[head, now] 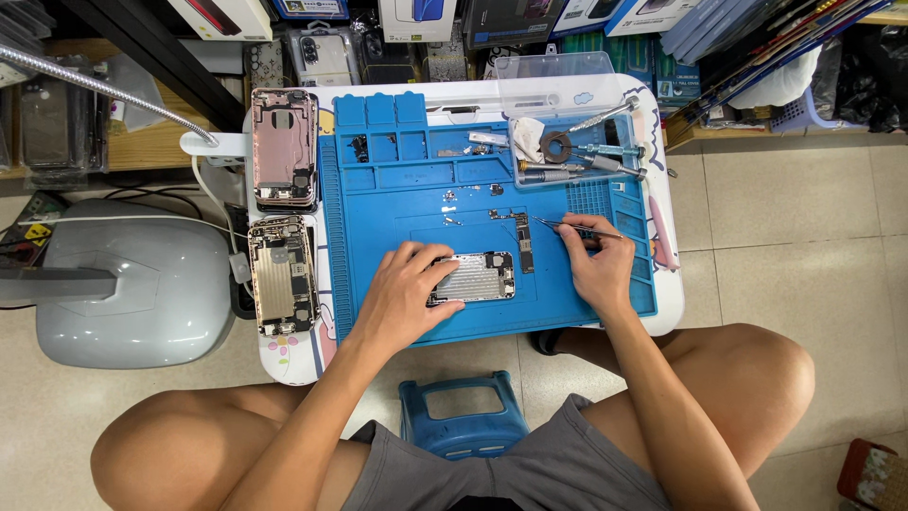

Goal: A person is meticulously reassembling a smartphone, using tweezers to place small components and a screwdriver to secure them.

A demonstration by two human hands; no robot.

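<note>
From the head cam I see the left hand (409,289) lying palm-down on the opened phone shell (476,277), fingers spread over its left end and pressing it onto the blue work mat (397,199). That grip is a flat hold-down, not a wrap; the forearm runs in from the near left, over the left knee.

The right hand (592,257) sits just right of the shell, wrist resting on the mat's near right part, fingers bunched in a narrow pinch on the tweezers (574,227). The tweezers lie nearly level, tips pointing left toward the small circuit board (524,242), which stands just beside the shell's right end. Can't tell whether the tips touch the board; too small at this res.

The shell is approx. mid-mat, near edge, long side running left to right.

Farther right on the mat is a clear tray (567,142) w/ a screwdriver (556,172) and other tools. Off the mat's left edge, on the white surface (667,284), two more phone bodies lie open: a pink phone body (284,147) farther away, a gold phone body (281,276) nearer. A blue stool (461,416) stands on the floor between the knees.
</note>
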